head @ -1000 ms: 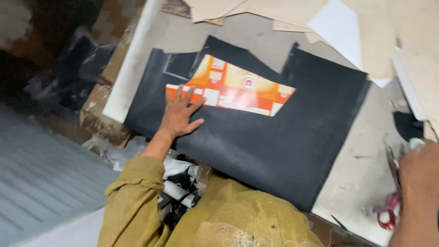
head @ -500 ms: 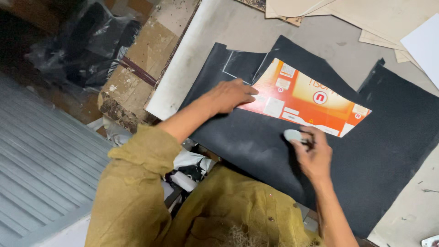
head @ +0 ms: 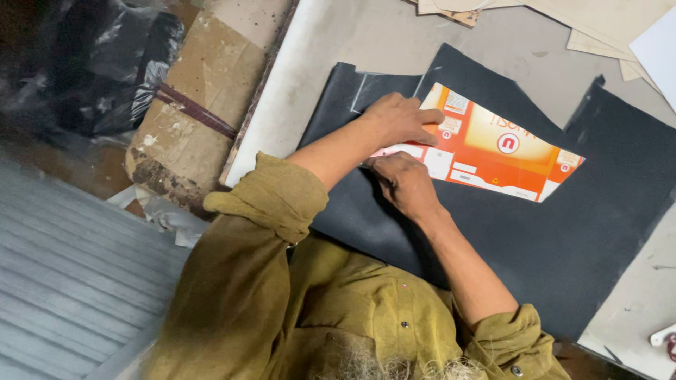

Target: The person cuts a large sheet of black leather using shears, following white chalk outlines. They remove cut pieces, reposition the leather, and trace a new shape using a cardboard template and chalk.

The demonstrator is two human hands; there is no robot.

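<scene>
A large black sheet (head: pixel 549 232) lies on the grey table (head: pixel 394 42). On it rests a flat orange and white card (head: pixel 493 148), cut to a slanted shape. My left hand (head: pixel 401 118) presses flat on the card's left end. Just below it, my right hand (head: pixel 403 181) has its fingers pinched together at the card's lower left edge. The small white piece it holds is hidden under the fingers. White drawn lines (head: pixel 362 91) mark the black sheet near my left hand.
Tan card sheets (head: pixel 605 28) and a white sheet (head: pixel 658 49) lie at the table's far side. A brown cardboard bundle with a dark band (head: pixel 201 105) and black plastic (head: pixel 105 63) sit off the left edge. A white and red tool (head: pixel 665 339) lies at the right edge.
My right hand came in from the right with a small white piece and now sits at the card's lower left edge, under my left hand. The view shifted left.
</scene>
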